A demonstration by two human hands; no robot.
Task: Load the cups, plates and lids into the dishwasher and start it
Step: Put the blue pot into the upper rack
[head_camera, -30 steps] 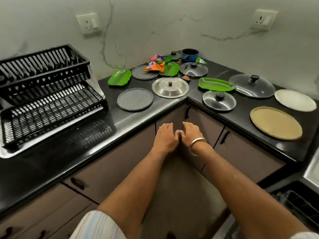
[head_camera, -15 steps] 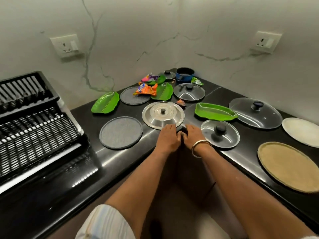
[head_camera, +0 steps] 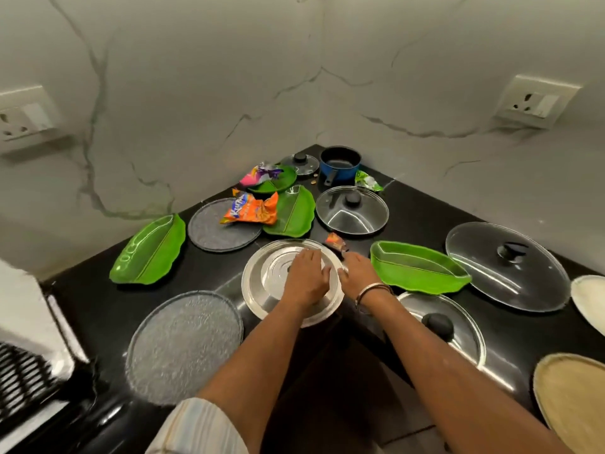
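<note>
A round steel lid (head_camera: 262, 290) lies on the black corner counter (head_camera: 209, 276). My left hand (head_camera: 306, 280) rests flat on its top, just right of the knob. Beside the lid's right rim sits my right hand (head_camera: 358, 273), wearing a bangle, its fingers stretched toward a small orange wrapper scrap (head_camera: 335, 242). Glass lids lie at the right front (head_camera: 458, 335), far right (head_camera: 507, 267) and back (head_camera: 352, 211). Green leaf plates (head_camera: 149, 253) (head_camera: 415, 267) (head_camera: 293, 213) and grey plates (head_camera: 183, 347) (head_camera: 216, 231) surround them.
A blue pot (head_camera: 340, 163), a small lid (head_camera: 299, 163) and snack wrappers (head_camera: 252, 211) crowd the back corner. A beige plate (head_camera: 573, 398) and a white plate (head_camera: 589, 299) lie at the right edge. The black dish rack (head_camera: 23, 378) stands at the left.
Both hands moved forward and up from the cabinet front onto the counter. The left hand now lies on the steel lid, and the view has closed in on the corner.
</note>
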